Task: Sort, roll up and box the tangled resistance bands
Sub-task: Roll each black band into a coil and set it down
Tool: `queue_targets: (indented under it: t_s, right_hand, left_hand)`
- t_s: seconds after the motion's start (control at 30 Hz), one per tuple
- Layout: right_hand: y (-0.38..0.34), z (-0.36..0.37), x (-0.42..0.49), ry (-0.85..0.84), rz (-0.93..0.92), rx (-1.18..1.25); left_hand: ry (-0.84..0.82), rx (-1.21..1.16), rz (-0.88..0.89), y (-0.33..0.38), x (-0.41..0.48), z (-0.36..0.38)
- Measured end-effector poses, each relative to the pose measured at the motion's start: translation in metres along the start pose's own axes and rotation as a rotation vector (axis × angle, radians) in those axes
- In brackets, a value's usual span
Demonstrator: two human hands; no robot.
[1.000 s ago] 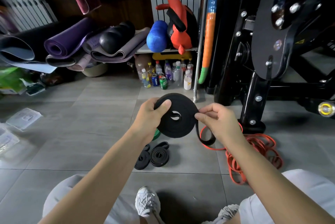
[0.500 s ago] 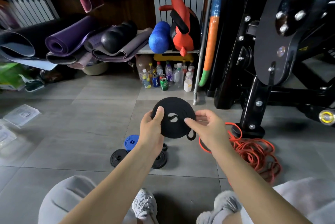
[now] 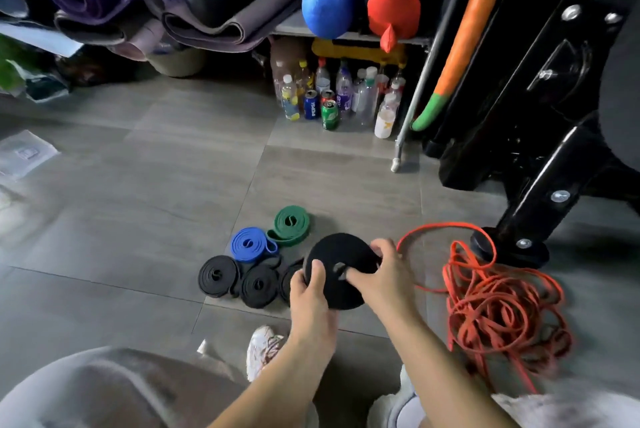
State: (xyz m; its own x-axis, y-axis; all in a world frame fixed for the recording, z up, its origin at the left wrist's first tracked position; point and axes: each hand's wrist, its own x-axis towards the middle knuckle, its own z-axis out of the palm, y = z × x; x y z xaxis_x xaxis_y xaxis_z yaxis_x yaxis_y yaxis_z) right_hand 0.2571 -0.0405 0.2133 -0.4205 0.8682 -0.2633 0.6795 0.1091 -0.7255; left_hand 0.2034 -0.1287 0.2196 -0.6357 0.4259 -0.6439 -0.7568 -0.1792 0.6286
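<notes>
A large rolled black band (image 3: 337,251) is held low over the floor between both hands. My left hand (image 3: 310,292) grips its lower left edge with the thumb on its face. My right hand (image 3: 377,275) grips its right side, fingers curled over the rim. On the floor to the left lie a rolled green band (image 3: 291,225), a rolled blue band (image 3: 250,244) and small rolled black bands (image 3: 217,275) (image 3: 259,285), one partly hidden behind the big roll. A tangled orange band (image 3: 498,306) lies in a heap on the right.
Black gym machine base (image 3: 512,247) stands at the right, touching the orange tangle. Bottles and cans (image 3: 329,98) cluster at the back under a shelf. Rolled yoga mats (image 3: 138,1) lie at the back left. Clear plastic bags (image 3: 24,152) sit far left. My shoes (image 3: 263,348) are below the hands.
Both hands have lowered the big black roll toward the floor beside the small rolls. The loose tail seen earlier is tucked in. The camera has tilted down.
</notes>
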Motion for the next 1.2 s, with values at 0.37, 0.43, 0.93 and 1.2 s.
queue_targets:
  t_s: [0.37,0.43,0.93,1.2]
  right_hand:
    - [0.098,0.089,0.109,-0.249,0.117,-0.456]
    - [0.112,0.098,0.133,-0.308,0.042,-0.598]
    - [0.184,0.196,0.191,-0.592,-0.510,-0.654]
    - [0.202,0.186,0.192,-0.530,-0.319,-0.559]
  left_hand:
    - [-0.177,1.338,-0.195,-0.055,0.153,-0.059]
    - [-0.310,1.662,-0.288,-0.037,0.191,-0.063]
    - [-0.655,2.073,0.245,-0.072,0.296,-0.096]
    - [-0.691,2.176,0.621,-0.100,0.281,-0.096]
